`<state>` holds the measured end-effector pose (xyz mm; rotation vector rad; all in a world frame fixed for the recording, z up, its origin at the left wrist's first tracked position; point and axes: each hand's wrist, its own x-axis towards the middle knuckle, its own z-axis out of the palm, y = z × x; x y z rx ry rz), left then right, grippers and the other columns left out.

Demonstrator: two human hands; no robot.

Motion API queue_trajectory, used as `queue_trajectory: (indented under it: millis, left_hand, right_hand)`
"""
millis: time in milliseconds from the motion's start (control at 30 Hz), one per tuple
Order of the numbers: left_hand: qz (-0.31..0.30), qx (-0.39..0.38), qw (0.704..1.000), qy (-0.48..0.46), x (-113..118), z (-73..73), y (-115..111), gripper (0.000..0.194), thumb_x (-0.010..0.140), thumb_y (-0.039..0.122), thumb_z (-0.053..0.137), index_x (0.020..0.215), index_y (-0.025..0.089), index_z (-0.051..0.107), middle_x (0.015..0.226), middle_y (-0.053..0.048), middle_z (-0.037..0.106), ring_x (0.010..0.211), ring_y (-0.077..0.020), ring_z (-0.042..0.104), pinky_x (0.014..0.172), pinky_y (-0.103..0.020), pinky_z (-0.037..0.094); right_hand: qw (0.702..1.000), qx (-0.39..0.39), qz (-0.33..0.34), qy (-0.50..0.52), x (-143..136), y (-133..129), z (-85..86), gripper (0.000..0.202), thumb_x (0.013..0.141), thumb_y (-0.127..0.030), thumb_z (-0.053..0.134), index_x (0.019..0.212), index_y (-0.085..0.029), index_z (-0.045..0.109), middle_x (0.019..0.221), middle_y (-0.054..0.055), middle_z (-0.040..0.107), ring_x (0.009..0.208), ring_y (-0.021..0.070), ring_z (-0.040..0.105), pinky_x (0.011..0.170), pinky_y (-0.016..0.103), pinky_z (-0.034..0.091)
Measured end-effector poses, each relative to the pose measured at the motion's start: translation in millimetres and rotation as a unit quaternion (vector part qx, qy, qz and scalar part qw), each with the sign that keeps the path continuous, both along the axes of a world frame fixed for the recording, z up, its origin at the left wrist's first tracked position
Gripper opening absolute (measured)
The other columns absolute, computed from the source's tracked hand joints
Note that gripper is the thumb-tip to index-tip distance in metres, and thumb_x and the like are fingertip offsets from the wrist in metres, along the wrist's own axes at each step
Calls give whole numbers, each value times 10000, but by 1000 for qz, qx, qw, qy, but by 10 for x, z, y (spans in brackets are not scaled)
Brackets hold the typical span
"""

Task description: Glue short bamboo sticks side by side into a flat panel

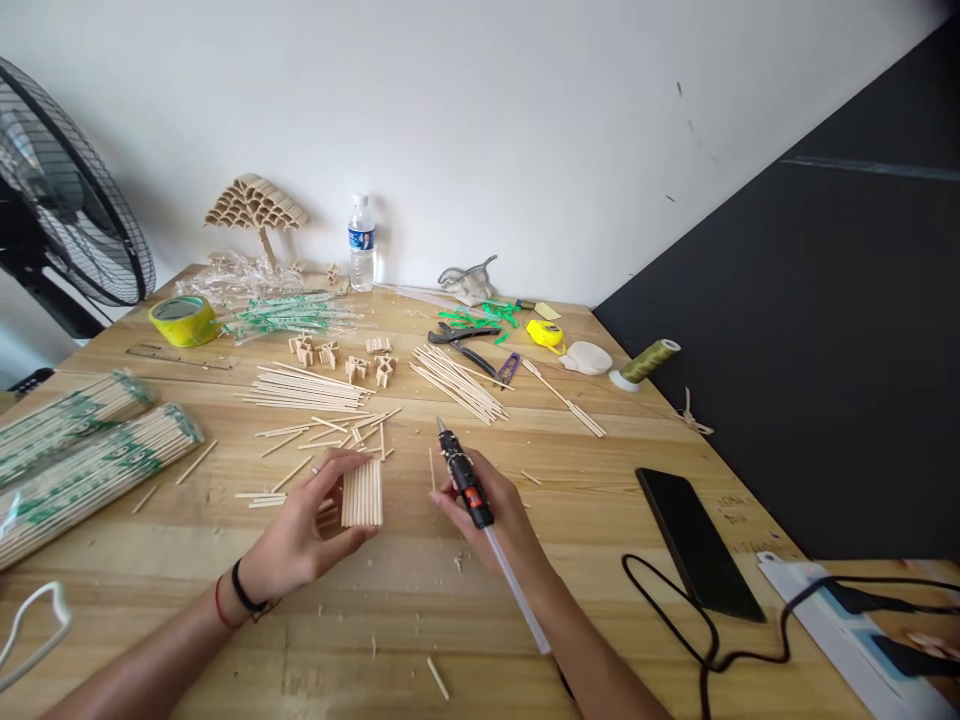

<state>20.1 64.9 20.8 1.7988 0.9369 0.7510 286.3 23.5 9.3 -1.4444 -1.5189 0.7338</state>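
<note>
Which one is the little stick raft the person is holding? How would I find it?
Start at the wooden table and find the left hand, the one with wristbands. Its fingers hold the stick panel, right beside the glue gun in the right hand. Unlike the loose sticks scattered behind it, its short sticks sit side by side as one flat block.

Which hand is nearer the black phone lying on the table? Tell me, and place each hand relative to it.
Right. The right hand, holding the glue gun, is just left of the phone. The left hand, on the stick panel, lies farther left.
</note>
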Motion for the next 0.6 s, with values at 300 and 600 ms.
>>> queue_trajectory:
  millis: [300,600]
  left_hand:
    - [39,18,998,-38,-70,-19,72,503,953,400,698,1393,240,514,1354,-130,555,1115,-274,618,900,-359,562]
    - [-67,86,993,-51,14,-17,-76,591,877,298,717,1423,238,501,1328,-132,600,1192,-323,589,1058,-479,477]
  right_hand:
    - [995,-9,74,-64,-86,433,71,351,854,-373,798,1151,-217,693,983,62,748,865,252,706,842,363,541]
    - [979,-26,170,-112,-285,931,96,394,781,-463,863,987,-192,666,913,38,695,823,246,604,775,335,470]
